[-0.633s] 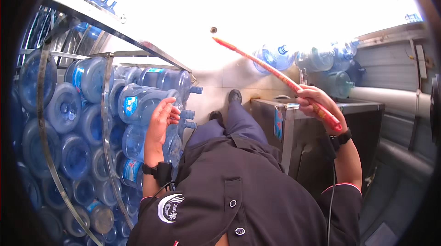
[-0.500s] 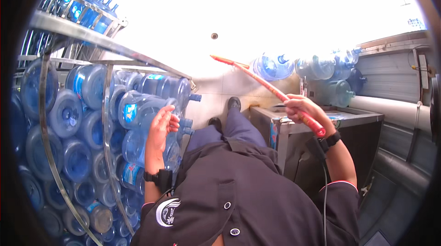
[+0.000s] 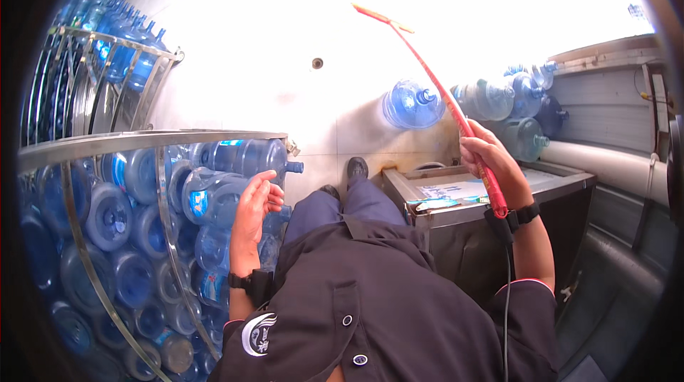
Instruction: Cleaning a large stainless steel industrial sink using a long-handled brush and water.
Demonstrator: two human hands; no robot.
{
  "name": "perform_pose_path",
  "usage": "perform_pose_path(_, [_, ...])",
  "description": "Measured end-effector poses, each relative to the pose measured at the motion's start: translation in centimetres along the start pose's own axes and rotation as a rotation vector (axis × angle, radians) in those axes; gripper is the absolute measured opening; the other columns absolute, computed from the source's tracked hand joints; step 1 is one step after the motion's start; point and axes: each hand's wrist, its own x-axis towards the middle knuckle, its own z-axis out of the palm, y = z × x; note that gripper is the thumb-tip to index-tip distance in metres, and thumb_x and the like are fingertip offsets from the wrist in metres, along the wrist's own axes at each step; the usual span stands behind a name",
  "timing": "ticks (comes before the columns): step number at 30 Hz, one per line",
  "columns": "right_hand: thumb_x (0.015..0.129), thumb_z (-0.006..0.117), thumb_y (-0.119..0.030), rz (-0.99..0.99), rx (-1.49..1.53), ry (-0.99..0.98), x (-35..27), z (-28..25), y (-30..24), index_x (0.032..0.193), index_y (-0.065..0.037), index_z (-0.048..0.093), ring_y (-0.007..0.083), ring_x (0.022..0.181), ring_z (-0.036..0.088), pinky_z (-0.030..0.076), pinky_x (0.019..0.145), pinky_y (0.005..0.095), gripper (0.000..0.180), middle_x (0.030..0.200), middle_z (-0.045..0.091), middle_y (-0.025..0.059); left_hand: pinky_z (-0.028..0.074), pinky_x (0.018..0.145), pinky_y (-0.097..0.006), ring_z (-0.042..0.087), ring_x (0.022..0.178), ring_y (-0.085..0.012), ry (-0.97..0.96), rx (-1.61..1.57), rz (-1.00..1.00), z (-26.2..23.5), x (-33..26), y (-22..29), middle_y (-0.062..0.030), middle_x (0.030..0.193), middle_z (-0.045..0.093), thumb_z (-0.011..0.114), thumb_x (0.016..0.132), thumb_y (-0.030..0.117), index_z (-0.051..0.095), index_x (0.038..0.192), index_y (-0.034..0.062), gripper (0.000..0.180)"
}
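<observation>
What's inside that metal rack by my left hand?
Blue water jugs lie stacked inside the metal rack; the left hand rests on one. Deeper rows are hidden.

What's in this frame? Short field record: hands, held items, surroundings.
left hand: open, resting on a blue jug in the rack
right hand: gripping a red stick, raised toward the floor ahead
rack: metal bars, full of jugs stacked on their sides
metal box: by the right forearm, papers on top
loose jugs: beyond the box, on the floor

Left hand on blue jug; right hand gripping red rod.
</observation>
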Motion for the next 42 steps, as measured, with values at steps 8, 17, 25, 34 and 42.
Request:
perform_pose_path(8, [0.099, 0.045, -0.017, 0.086, 0.526, -0.059, -4.6, 0.5, 1.1, 0.12, -0.015, 0.044, 0.0091, 0.042, 0.042, 0.028, 0.034, 0.0214, 0.022, 0.061, 0.043, 0.0003, 0.048, 0.068, -0.024, 0.058, 0.076, -0.0093, -0.147, 0.091, -0.042, 1.0, 4.8, 2.9, -0.0044, 0.089, 0.062, 0.049, 0.1, 0.024, 0.055, 0.124, 0.0057, 0.031])
perform_pose_path(17, [0.096, 0.049, -0.014, 0.266, 0.915, 0.0, -8.2, 11.4, 11.3, 0.094, -0.015, 0.042, 0.0113, 0.045, 0.044, 0.031, 0.038, 0.0237, 0.007, 0.062, 0.044, 0.0004, 0.049, 0.066, -0.021, 0.059, 0.075, -0.0081, -0.468, 0.236, -0.007, 2.3, 12.4, 7.7, -0.0041, 0.088, 0.061, 0.049, 0.1, 0.024, 0.052, 0.126, 0.0021, 0.034])
perform_pose_path(25, [0.095, 0.053, -0.018, 0.462, 0.963, 0.203, -12.2, 16.9, 22.6, 0.093, -0.014, 0.043, 0.0102, 0.047, 0.047, 0.036, 0.039, 0.0231, 0.011, 0.065, 0.05, 0.001, 0.048, 0.065, -0.021, 0.057, 0.074, -0.007, -0.529, 0.342, -0.028, 2.6, 14.5, 8.8, -0.003, 0.087, 0.061, 0.048, 0.1, 0.023, 0.052, 0.126, 0.0019, 0.034])
perform_pose_path(34, [0.094, 0.056, -0.014, 0.526, 1.079, 0.452, -19.7, 20.3, 35.7, 0.094, -0.012, 0.042, 0.011, 0.049, 0.049, 0.04, 0.041, 0.0233, 0.014, 0.065, 0.05, 0.0025, 0.047, 0.064, -0.022, 0.058, 0.073, -0.0077, -0.591, 0.573, -0.099, 4.4, 11.9, 7.0, -0.0022, 0.085, 0.061, 0.047, 0.1, 0.023, 0.052, 0.127, 0.0037, 0.034])
perform_pose_path(42, [0.098, 0.054, -0.036, 0.501, 1.217, 0.527, -26.7, 19.7, 43.7, 0.109, -0.006, 0.048, 0.0154, 0.059, 0.062, 0.053, 0.05, 0.0254, 0.033, 0.075, 0.061, 0.0085, 0.048, 0.065, -0.023, 0.058, 0.073, -0.0082, -0.665, 0.674, -0.078, 6.8, 7.2, 5.8, -0.0024, 0.086, 0.061, 0.046, 0.101, 0.023, 0.052, 0.128, 0.0049, 0.033])
